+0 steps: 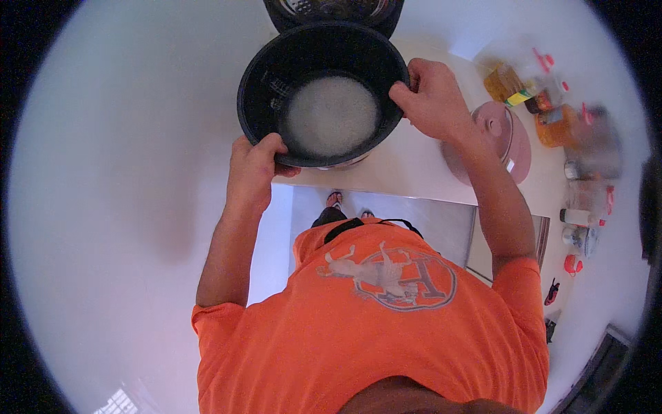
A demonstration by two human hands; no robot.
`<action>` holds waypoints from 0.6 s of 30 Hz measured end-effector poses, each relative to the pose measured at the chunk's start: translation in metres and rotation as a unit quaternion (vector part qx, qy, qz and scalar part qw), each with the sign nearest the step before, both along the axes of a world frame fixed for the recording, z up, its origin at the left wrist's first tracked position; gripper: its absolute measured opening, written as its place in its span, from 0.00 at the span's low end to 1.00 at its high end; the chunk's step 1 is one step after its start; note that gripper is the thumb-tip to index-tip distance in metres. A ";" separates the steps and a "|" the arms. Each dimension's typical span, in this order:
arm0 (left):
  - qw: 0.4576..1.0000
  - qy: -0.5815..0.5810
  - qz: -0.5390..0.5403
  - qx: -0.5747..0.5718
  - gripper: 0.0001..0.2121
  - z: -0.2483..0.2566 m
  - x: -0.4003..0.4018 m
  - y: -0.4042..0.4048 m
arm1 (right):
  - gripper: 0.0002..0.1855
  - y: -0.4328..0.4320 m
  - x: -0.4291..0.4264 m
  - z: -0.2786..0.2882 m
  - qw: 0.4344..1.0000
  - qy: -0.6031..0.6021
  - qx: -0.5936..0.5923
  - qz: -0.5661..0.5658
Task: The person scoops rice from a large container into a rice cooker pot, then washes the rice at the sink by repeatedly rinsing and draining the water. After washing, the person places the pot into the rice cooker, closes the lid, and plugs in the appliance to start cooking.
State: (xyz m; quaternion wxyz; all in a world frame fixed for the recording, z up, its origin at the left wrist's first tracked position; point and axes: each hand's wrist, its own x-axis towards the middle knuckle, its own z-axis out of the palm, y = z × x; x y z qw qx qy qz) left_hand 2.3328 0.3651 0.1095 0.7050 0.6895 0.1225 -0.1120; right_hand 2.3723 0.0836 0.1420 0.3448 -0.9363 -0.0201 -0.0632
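Note:
A dark rice cooker inner pot hangs between my two hands, its open top facing the camera. Pale rice grains lie on its bottom, and level marks show on the inner wall. My left hand grips the rim at the lower left, thumb on the inside edge. On the right side, my right hand pinches the rim with thumb and fingers. Behind the pot's far edge is the raised lid of a rice cooker; the cooker's body is mostly hidden beneath the pot.
A pink lidded container stands on the counter beside my right forearm. Bottles of yellow oil, a darker bottle and several small jars line the right side. A white wall rises at the left.

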 end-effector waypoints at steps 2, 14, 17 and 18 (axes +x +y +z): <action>1.000 -0.003 -0.006 -0.008 0.10 -0.002 0.009 0.004 | 0.19 0.006 0.005 -0.002 1.000 0.011 0.026 -0.007; 1.000 -0.012 -0.019 0.021 0.07 -0.024 0.076 0.008 | 0.18 0.012 0.043 -0.042 0.996 0.020 0.053 -0.070; 0.999 -0.015 -0.013 0.040 0.07 -0.030 0.083 0.006 | 0.18 0.015 0.043 -0.053 0.994 0.034 0.058 -0.082; 0.999 -0.014 -0.009 0.049 0.06 -0.032 0.084 0.005 | 0.18 0.015 0.043 -0.059 0.993 0.035 0.063 -0.089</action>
